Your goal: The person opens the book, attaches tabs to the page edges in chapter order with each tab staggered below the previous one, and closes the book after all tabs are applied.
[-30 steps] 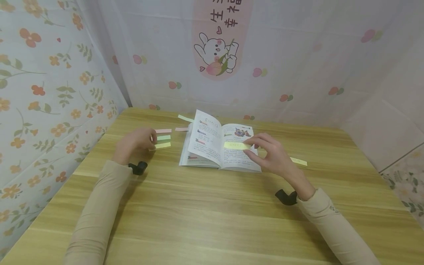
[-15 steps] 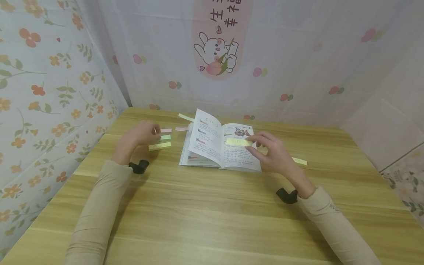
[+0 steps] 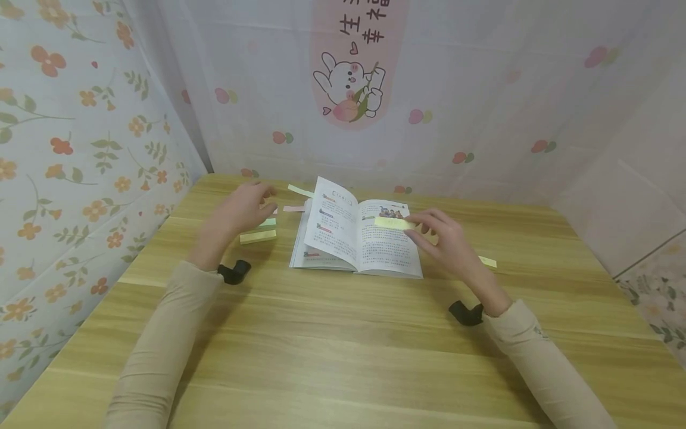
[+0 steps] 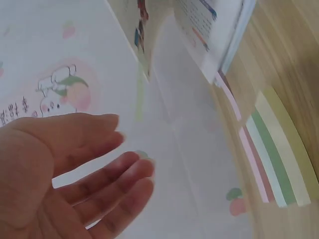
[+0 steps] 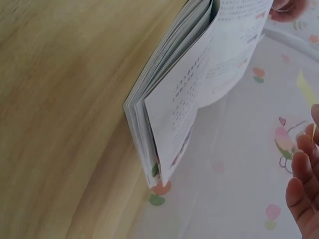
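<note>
An open book (image 3: 387,253) lies on the table, one left page (image 3: 332,223) standing partly raised. Over its right page my right hand (image 3: 442,238) pinches a yellow sticky note strip (image 3: 391,223) between thumb and fingers; the right wrist view also catches this yellow strip (image 5: 306,88). My left hand (image 3: 241,208) hovers left of the book with relaxed fingers, holding nothing, as the left wrist view (image 4: 89,174) confirms. Below it lie sticky note pads: yellow (image 3: 258,237), green (image 3: 267,223) and a pink one (image 4: 255,167) mostly hidden by the hand in the head view.
A pale green tab (image 3: 301,190) and a pink tab (image 3: 293,209) stick out from the book's left side. Another yellow strip (image 3: 488,262) lies right of the book, partly behind the right wrist. Printed cloth (image 3: 455,107) hangs behind the wooden table (image 3: 343,345).
My left hand has moved from the sticky note pads up and right, toward the pale green tab. My right hand has shifted the yellow strip slightly up and right over the page.
</note>
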A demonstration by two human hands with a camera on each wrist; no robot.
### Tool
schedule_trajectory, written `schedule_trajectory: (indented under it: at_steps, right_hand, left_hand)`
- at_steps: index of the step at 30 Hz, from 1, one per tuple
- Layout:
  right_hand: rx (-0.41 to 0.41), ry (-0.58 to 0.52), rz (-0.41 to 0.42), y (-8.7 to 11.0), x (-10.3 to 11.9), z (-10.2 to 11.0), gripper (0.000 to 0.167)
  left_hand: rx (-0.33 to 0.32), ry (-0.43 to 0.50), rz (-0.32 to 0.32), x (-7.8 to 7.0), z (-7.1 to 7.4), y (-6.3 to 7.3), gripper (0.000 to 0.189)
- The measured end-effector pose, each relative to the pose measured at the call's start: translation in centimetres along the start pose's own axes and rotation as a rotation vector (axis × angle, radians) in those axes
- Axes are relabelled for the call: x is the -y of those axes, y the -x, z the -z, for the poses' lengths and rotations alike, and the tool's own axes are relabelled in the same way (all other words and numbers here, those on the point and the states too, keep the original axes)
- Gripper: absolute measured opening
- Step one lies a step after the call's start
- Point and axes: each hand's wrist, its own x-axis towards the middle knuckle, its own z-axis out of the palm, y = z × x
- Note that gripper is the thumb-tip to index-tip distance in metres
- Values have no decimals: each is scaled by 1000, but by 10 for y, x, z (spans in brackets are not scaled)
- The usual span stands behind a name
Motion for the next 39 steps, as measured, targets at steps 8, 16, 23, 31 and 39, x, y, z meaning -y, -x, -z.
schedule_trajectory:
  at_steps: [8, 16, 23, 31, 39]
  right_hand:
    - [-18, 34, -45, 3, -11, -2, 29]
    - [-22, 60, -105, 6, -19, 0, 25]
    - [-17, 71, -152, 8, -30, 3, 25]
    - [-24, 87, -186, 9, -39, 5, 25]
    - [-38, 82, -190, 11, -43, 6, 25]
  left_hand:
    - [-72, 0, -64, -20, -7, 1, 37]
    - [-88, -1, -120, -35, -17, -3, 36]
    - [-114, -64, -223, -52, -27, -5, 35]
    - [-98, -98, -258, -69, -38, -6, 36]
    - [-75, -117, -281, -81, -46, -8, 37]
